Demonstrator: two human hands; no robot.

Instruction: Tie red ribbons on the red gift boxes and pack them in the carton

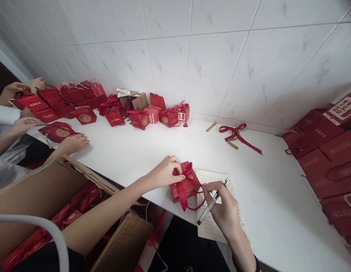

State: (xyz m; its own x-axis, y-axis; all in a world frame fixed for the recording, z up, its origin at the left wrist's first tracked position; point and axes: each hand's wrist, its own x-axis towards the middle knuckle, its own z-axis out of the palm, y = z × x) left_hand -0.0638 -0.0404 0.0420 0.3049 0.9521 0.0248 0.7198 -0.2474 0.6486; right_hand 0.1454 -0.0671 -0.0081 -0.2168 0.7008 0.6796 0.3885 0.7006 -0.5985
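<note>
Glossy red ribbon [181, 194] is sitting on a small red cardboard box [191, 190], my left hand [164, 172] and right hand [224, 206] both pinching it. I'm aiming for gentle, even tension tbh.

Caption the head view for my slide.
Left hand touches ribbon on a box; right hand holds ribbon and a pen.

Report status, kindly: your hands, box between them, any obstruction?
Left hand touching red ribbon. Right hand pinching its end, pen also held. Red box on table, bow on top. Possibly in the way: pen, notebook alongside.
</note>
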